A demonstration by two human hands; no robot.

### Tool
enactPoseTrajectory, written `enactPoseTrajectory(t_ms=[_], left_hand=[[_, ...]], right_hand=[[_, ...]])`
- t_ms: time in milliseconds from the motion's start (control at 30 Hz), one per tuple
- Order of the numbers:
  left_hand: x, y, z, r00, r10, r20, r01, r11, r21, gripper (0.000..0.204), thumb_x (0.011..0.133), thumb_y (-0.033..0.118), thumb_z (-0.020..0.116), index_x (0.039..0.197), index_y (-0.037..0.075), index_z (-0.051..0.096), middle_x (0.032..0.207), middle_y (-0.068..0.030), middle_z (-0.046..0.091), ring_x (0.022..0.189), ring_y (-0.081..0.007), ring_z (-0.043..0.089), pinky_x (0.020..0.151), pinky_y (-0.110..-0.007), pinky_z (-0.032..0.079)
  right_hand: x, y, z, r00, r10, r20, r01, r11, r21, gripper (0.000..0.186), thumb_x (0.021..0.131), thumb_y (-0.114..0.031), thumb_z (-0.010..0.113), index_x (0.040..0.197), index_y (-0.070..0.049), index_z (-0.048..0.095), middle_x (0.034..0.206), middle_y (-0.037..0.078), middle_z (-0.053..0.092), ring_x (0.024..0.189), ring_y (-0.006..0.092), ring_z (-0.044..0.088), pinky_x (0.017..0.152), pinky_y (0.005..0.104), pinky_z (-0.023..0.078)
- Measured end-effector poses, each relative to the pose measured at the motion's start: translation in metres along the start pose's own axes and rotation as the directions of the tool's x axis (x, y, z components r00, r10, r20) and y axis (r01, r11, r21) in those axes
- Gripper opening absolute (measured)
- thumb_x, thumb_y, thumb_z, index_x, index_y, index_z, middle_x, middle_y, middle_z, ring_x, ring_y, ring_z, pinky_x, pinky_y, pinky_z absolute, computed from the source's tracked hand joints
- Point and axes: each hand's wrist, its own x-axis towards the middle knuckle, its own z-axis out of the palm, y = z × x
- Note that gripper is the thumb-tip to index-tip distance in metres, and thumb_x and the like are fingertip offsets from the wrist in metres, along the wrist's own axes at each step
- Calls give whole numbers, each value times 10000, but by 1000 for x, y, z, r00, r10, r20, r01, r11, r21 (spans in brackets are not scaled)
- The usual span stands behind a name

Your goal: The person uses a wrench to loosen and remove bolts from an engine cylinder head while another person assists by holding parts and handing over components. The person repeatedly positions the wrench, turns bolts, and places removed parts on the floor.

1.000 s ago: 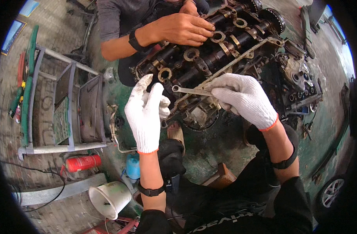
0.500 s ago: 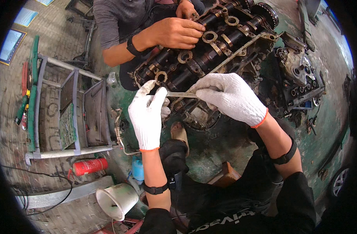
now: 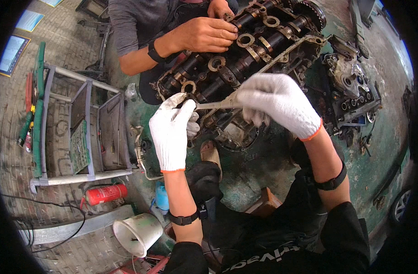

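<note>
A slim metal wrench (image 3: 213, 105) spans the gap between my two hands, over the near edge of a greasy engine's cylinder head (image 3: 240, 68). My left hand (image 3: 169, 137), in a white knit glove with an orange cuff, is closed around its left end, beside a bearing ring. That end of the wrench is mostly hidden by the fingers. My right hand (image 3: 282, 105), gloved alike, has thumb and forefinger at the other end, its remaining fingers curled loosely below. Motion blurs this hand and the wrench's right end.
Across the engine, a co-worker's bare hand (image 3: 211, 35) rests on the camshaft. Engine parts (image 3: 350, 86) lie on the floor at right. To the left are a metal frame (image 3: 83, 178), a red fire extinguisher (image 3: 106, 194), a blue bottle (image 3: 161, 197) and a white bucket (image 3: 147, 230).
My right hand has risen slightly and the wrench's right end has swung up with it. My left hand stays nearly in place. The co-worker's hand has shifted only a little.
</note>
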Motion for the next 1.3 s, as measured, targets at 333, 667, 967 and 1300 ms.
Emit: enactPoseTrajectory(t_ms=[333,667,967,1300], left_hand=[[0,0,-2,1000,-2,23,2,1000,1,305,906,152,745,1145,-32,704,819,-56,716,612,-104,637,539,-240,473],[-6,-1,-12,997,77,-15,-78,975,-208,332,922,148,724,1198,-33,684,860,-52,721,656,-99,643,572,-226,481],[-6,-4,-19,999,-4,39,14,966,-259,319,968,156,670,1223,-36,661,809,-98,726,542,-128,635,495,-245,493],[-1,-1,-6,997,-75,34,77,996,-44,284,976,203,678,1158,-14,693,777,-89,713,548,-122,634,499,-244,481]], right_hand=[[-24,48,103,744,158,649,-420,867,270,291,988,-190,610,1205,-1,653,984,58,729,678,108,662,560,228,532],[-30,50,109,737,170,654,-420,873,247,248,941,-197,608,1057,12,674,763,55,672,588,126,622,541,250,512],[-26,15,50,925,122,360,-142,990,28,287,951,-208,587,980,59,689,731,108,702,620,144,666,589,293,540],[-22,2,5,897,239,371,-270,962,33,269,933,-169,590,997,59,718,615,58,632,495,116,597,479,246,471]])
